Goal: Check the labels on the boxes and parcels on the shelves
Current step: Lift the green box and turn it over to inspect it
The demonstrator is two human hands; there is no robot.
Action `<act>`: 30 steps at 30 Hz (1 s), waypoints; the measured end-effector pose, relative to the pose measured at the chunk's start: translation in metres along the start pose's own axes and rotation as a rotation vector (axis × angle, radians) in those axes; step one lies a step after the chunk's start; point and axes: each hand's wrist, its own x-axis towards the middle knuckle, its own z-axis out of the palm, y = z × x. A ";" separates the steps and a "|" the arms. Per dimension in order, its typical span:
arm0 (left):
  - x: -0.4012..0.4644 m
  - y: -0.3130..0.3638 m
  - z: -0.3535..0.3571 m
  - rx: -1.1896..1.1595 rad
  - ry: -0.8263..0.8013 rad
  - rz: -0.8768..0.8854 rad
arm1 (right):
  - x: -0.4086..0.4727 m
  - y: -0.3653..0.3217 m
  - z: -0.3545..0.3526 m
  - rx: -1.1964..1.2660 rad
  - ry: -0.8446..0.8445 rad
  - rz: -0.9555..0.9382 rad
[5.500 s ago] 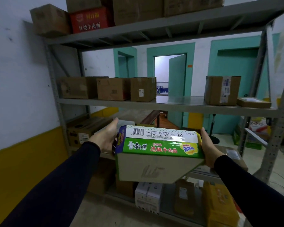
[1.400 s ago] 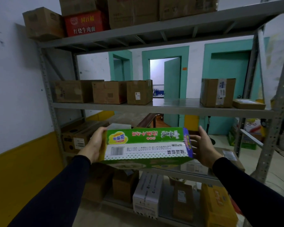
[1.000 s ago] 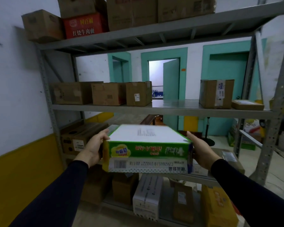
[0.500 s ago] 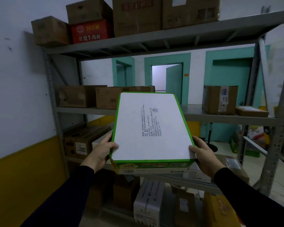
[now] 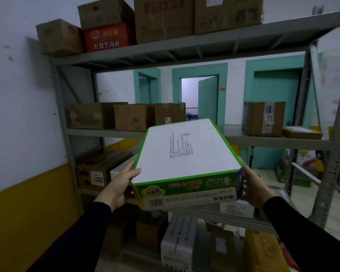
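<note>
holding the moment together, one green-and-white box (image 5: 186,152) was gripped from both ends in front of the shelving rack (image 5: 204,134), its white printed face tilted up and its barcode side turned toward the camera, upside down. the left hand (image 5: 117,182) was wrapped on the box's left end, thumb laid over the top corner and fingers curled beneath; the right hand (image 5: 252,188) was clamped on the right end, though its fingertips were hidden behind the box.

a slip was judged the nearest risk: the box was carried only by its two short ends and was tipped, so a loosened grip on either side could let it swing down onto the parcels at the front edge of the lower shelf. a misread was also judged possible, since the printed lines were inverted and too small to be made out.

behind it, at the left end of that lower shelf, one brown carton with a white label (image 5: 97,171) was counted. on the middle shelf, three brown cartons (image 5: 130,116) were counted at the left end, and one taller labelled carton (image 5: 265,118) with one flat parcel (image 5: 301,132) at the right end. on the top shelf one red box (image 5: 108,38) was seen among at least four brown cartons. the bottom-shelf parcels were too dim to be counted.
</note>
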 end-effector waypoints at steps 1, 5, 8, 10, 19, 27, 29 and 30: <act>0.001 -0.001 -0.001 -0.013 -0.007 0.019 | -0.003 0.000 0.002 0.041 -0.050 0.056; 0.008 -0.004 -0.001 -0.022 0.044 0.047 | -0.009 -0.001 0.013 0.235 -0.113 0.033; 0.008 -0.006 0.010 0.225 0.046 0.026 | -0.007 -0.002 0.021 0.292 -0.135 -0.029; 0.007 -0.007 0.026 0.400 0.018 0.030 | -0.007 -0.004 0.029 0.301 -0.130 -0.078; 0.006 0.028 0.111 0.167 -0.110 0.021 | -0.015 -0.007 0.056 -0.479 -0.133 -0.409; 0.012 -0.001 0.104 0.087 0.021 0.008 | -0.017 -0.012 0.055 -0.907 -0.111 -0.451; 0.012 0.000 0.103 0.080 0.023 0.023 | -0.015 -0.012 0.056 -0.908 -0.112 -0.448; 0.012 0.002 0.103 0.086 0.020 0.026 | -0.015 -0.012 0.056 -0.898 -0.113 -0.446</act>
